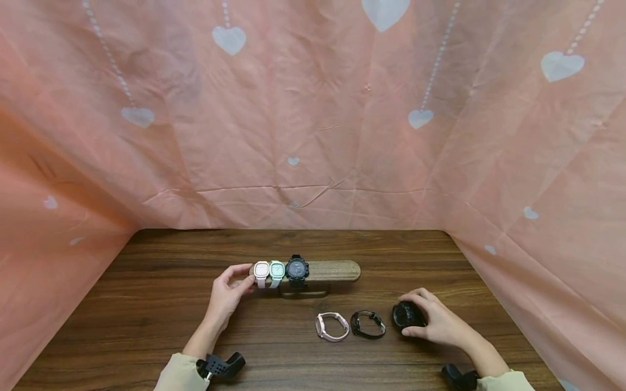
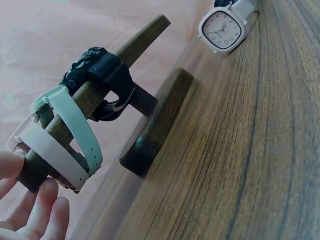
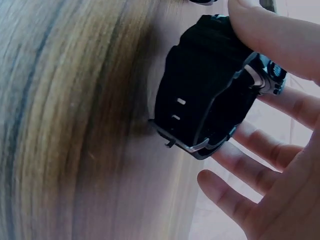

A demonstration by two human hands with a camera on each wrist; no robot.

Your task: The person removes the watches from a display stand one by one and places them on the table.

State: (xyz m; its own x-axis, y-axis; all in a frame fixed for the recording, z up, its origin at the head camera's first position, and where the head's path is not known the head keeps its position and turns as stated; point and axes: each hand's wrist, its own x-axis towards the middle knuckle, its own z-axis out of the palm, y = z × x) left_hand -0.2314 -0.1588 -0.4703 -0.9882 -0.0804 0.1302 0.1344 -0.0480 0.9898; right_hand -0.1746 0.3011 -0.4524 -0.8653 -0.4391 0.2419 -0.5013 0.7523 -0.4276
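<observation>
So I'm standing here watching someone sort watches, and my read is they're in the middle of picking one up. The right hand (image 1: 437, 321) is pinching a chunky black watch (image 1: 405, 314) between thumb and fingers, spread about as wide as the watch itself, with the lower fingers hanging loose. It's sitting off to the right over the table (image 1: 171, 304); can't tell if it's fully lifted. The left hand (image 1: 227, 295) is gripping the near end of a wooden stand (image 1: 337, 270), right beside a pale pink watch (image 1: 261, 270), a mint watch (image 1: 277, 270) and another black watch (image 1: 296, 268). A loose pink watch (image 1: 320, 326) and a slim black watch (image 1: 355, 324) are lying between. Next move's probably calling for a secure pinch, strap loop staying open, stand staying steady.
</observation>
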